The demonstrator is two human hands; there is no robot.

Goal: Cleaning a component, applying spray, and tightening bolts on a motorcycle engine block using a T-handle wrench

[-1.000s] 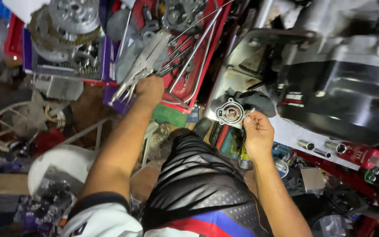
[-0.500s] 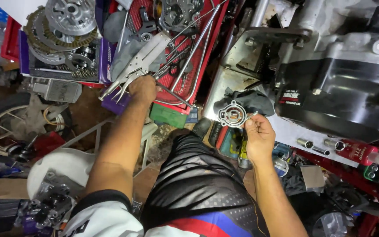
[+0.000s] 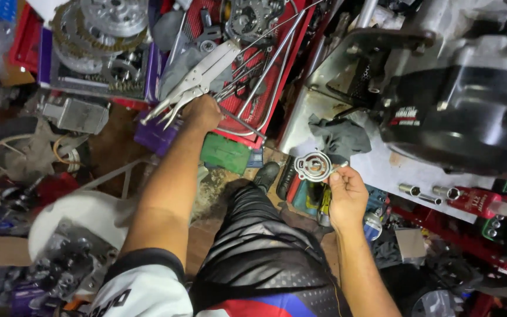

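At centre right of the frame, the right hand (image 3: 347, 196) pinches a round silver metal cover plate (image 3: 314, 167) by its edge. The left hand (image 3: 202, 113), fingers curled, closes on long silver locking pliers (image 3: 192, 88) at upper centre, best gripped mid-handle for control.

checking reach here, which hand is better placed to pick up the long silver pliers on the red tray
Left. The left hand already rests on the handles of the long silver pliers at the red tray, while the right hand is occupied holding a small round metal part off to the side.
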